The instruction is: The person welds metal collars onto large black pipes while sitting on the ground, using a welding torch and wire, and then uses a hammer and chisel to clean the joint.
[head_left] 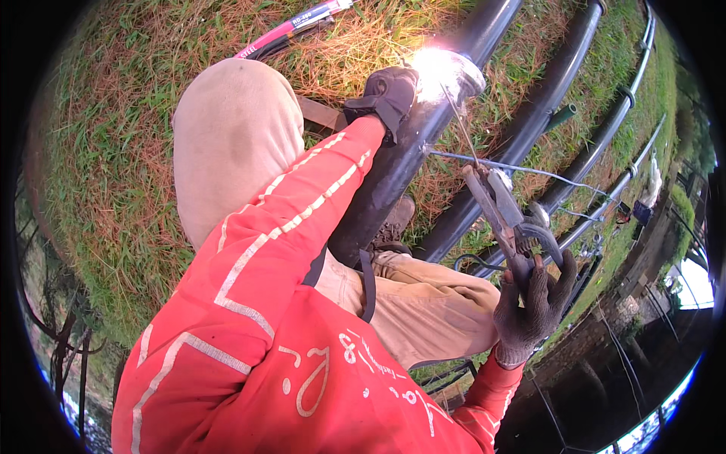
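A welding rod [462, 125] glows in a bright white arc against a black steel pipe [395, 168], at a ring-shaped collar [474, 76] around the pipe. The rod's other end sits in the jaws of an electrode holder [495, 216]. Wrapped round the handle of that holder is my right hand [532, 306], in a dark knit glove. On the left side of the pipe, my left hand [384, 97] in a dark glove rests close beside the arc. Its fingers are curled, and glare hides their tips and whatever they may hold.
More black pipes [522, 129] with collars lie to the right on the grass [128, 166]. A thin grey-blue cable [522, 166] crosses them. A pink and white packet [299, 24] lies at the top, a wooden piece [321, 113] by my left wrist. My bent leg [442, 303] is below.
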Demonstrator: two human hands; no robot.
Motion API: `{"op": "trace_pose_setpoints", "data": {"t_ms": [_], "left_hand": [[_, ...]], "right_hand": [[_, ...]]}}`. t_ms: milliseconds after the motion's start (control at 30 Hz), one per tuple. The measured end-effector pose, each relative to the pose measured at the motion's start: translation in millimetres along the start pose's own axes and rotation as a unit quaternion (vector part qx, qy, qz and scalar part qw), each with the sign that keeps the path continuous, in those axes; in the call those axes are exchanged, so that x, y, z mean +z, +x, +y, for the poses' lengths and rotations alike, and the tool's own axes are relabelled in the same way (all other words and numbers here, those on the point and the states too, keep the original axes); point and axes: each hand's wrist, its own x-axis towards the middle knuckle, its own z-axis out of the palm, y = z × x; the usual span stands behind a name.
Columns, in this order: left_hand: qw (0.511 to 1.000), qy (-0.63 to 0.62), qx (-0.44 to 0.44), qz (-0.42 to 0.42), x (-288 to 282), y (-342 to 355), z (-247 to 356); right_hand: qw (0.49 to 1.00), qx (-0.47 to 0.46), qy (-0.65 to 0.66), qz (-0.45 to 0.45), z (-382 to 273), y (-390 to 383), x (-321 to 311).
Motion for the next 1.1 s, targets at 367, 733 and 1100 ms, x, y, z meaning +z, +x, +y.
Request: {"op": "trace_pose_setpoints", "data": {"t_ms": [367,733,1100], "left_hand": [[0.999,0.002,-0.033,-0.010,0,3,6],[0.999,0.042,-0.016,0.001,-4,0,4],[0.995,0.097,0.016,0.008,-1,3,4]], "right_hand": [[1.000,0.002,-0.026,-0.016,-2,1,1],[1.000,0.008,-0.022,-0.014,-2,6,6],[0.999,0.011,-0.034,-0.016,-1,6,5]]}}
